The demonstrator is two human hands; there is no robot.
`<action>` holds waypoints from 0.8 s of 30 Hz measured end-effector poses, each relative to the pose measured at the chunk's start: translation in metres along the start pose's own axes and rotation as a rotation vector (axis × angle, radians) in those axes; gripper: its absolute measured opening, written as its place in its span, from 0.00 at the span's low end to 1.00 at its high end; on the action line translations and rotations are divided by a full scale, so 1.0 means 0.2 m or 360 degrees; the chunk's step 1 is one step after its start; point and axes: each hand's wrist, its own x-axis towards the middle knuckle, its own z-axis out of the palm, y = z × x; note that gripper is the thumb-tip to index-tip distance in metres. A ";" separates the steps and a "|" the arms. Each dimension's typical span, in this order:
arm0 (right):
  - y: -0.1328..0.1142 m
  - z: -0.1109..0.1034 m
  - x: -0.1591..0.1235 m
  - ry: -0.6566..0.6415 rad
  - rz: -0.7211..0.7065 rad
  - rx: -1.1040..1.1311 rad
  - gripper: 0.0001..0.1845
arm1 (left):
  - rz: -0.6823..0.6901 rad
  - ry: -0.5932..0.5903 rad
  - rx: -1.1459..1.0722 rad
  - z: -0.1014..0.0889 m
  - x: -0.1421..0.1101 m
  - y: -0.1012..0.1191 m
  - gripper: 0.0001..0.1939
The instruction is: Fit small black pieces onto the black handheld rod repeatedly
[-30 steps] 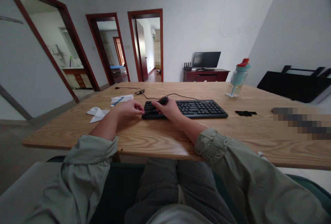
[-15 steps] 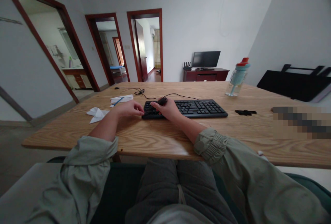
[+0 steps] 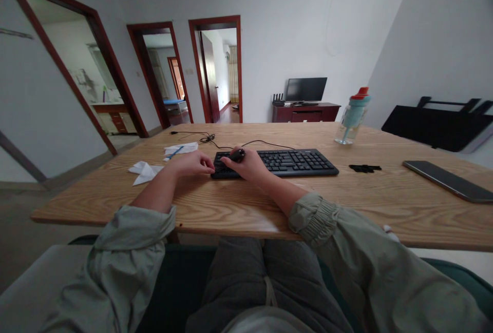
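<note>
A black keyboard (image 3: 296, 162) lies flat on the wooden table in front of me. My left hand (image 3: 193, 162) is closed at its left end, with bent fingertips on the front left corner. Above the left-hand keys, my right hand (image 3: 250, 165) is wrapped round a short black tool (image 3: 238, 155) with a rounded end. The working tip of the tool is hidden under the hand, so its kind is unclear. The keyboard's cable (image 3: 208, 138) lies partly bundled behind it.
White crumpled tissues (image 3: 145, 172) and a blue-and-white stick (image 3: 174, 153) lie to the left. On the right are a water bottle (image 3: 352, 117), small black pieces (image 3: 364, 168) and a dark phone-like slab (image 3: 449, 180). The table's front edge (image 3: 231, 231) runs close to my lap.
My right hand has shifted very slightly to the left with the black tool, which now points a bit differently. My left hand stays at the keyboard's corner.
</note>
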 end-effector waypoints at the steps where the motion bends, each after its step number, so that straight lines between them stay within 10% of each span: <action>1: 0.00 0.00 0.00 0.0010 -0.0007 -0.0017 0.19 | 0.0000 0.0000 -0.0003 0.00 0.00 0.00 0.20; 24: 0.03 0.01 -0.02 -0.0013 -0.0258 -0.0111 0.14 | 0.0023 0.0030 -0.0078 0.02 0.00 0.01 0.17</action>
